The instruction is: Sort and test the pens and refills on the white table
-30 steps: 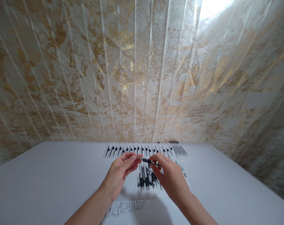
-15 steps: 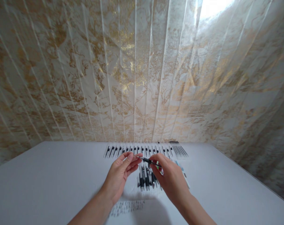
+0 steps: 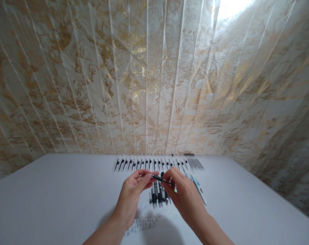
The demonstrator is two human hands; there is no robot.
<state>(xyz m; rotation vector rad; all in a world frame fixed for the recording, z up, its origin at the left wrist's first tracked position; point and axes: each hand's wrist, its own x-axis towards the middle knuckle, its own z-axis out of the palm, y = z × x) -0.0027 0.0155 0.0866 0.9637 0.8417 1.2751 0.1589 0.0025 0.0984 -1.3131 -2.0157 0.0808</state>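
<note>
A pen with a black grip is held between my two hands above the table. My left hand pinches its tip end between thumb and fingers. At the other end, my right hand has thumb and fingertips closed around the pen's barrel. Just below my hands lies a group of clear and black pens, partly covered by my right hand. Something small and green shows by the right fingers.
Along the table's far edge runs a row of clear pen parts with black pieces. Several thin refills lie at its right end. Light blue and white pens rest right of my hand. A strip with dark marks lies nearer me.
My left fingers have moved right and onto the pen's tip, which stood bare before. The pen and my right hand have shifted slightly.
</note>
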